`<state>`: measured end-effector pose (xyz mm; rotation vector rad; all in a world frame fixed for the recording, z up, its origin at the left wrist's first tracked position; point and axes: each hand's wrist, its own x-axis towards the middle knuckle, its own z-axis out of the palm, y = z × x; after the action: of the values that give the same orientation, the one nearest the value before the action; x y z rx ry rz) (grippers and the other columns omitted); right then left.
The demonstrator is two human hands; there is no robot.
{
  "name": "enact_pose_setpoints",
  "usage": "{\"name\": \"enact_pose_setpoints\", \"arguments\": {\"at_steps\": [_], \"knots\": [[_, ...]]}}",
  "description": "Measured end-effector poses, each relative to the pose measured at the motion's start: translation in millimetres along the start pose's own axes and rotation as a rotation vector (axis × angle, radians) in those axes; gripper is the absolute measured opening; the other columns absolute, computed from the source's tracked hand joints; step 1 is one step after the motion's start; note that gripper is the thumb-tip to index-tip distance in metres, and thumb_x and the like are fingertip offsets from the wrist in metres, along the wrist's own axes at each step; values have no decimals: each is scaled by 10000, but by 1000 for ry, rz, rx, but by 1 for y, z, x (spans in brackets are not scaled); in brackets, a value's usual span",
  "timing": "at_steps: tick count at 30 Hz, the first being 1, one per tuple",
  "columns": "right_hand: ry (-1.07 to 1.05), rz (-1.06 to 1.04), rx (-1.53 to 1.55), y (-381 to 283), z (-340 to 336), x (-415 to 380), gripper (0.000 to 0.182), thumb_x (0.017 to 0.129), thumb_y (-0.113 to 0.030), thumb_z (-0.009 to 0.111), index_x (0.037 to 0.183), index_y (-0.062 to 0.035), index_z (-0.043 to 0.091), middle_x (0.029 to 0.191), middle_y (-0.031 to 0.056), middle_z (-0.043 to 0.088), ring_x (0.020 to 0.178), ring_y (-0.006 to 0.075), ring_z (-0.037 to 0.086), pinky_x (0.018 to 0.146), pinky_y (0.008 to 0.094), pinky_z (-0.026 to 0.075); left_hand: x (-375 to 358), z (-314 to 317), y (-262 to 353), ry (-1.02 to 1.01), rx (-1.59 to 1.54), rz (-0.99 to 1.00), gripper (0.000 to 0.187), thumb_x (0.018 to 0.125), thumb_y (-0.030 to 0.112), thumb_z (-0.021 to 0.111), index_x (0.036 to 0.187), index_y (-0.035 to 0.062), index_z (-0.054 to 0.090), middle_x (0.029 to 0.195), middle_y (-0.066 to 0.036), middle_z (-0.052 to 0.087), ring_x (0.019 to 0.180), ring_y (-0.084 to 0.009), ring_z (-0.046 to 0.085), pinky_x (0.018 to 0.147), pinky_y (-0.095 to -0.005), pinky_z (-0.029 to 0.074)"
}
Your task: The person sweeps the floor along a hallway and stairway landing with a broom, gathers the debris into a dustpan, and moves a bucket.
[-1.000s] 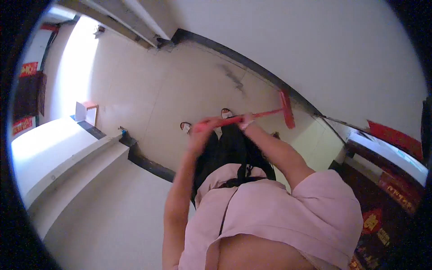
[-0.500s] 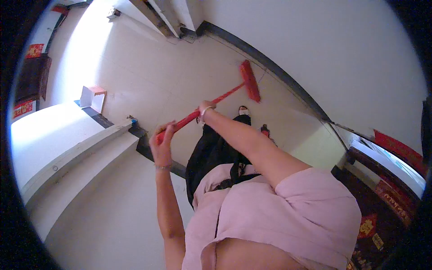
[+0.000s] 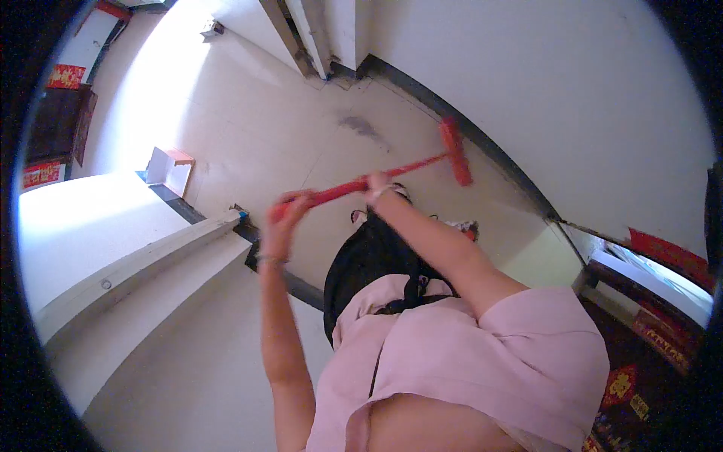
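A red broom [image 3: 343, 193] slants across the view, its long handle held in both hands. Near the handle's upper end, my left hand [image 3: 285, 222] is wrapped round it. Further down toward the head, my right hand [image 3: 378, 187] grips the same handle, slightly blurred. The red broom head [image 3: 455, 153] is on the pale floor close to the dark skirting along the wall. A grey smudge [image 3: 364, 126], which could be dust, lies on the floor to the left of the broom head.
An open cardboard box [image 3: 172, 172] sits by the wall corner on the left. A door frame [image 3: 309, 38] stands at the top. Dark furniture with red paper decorations [image 3: 621, 384] is at lower right. A small dark and red object [image 3: 468, 230] rests on the floor near my feet.
The whole view has shifted, so the room appears further right and lower. The broom head has moved slightly nearer the wall's skirting. A grey smudge now shows on the floor.
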<state>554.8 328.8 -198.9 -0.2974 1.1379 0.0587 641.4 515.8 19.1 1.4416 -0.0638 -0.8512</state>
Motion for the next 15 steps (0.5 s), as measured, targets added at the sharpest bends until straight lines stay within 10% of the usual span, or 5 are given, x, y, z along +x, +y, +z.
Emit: {"name": "enact_pose_setpoints", "arguments": {"at_steps": [2,5,15], "knots": [[406,-138,243,-41,-10,-28,216,790,-205,320,811,-58,477,737,84,524,580,219,500,527,364,435,23,38,-23,-163,75,-54,216,775,188,530,904,18,568,860,-45,575,789,-102,516,736,-218,395],[455,-201,152,-91,-127,41,91,748,-106,351,807,-42,377,733,121,444,635,252,477,549,415,438,46,96,-47,-135,7,10,191,750,169,570,849,5,576,698,-7,553,633,-74,484,605,-192,395],[379,-52,-112,-46,53,129,191,738,-56,353,927,-70,327,780,118,448,630,247,496,494,406,447,109,-16,13,249,76,-49,187,785,149,524,863,-13,578,806,-42,577,736,-78,503,678,-200,398]]}}
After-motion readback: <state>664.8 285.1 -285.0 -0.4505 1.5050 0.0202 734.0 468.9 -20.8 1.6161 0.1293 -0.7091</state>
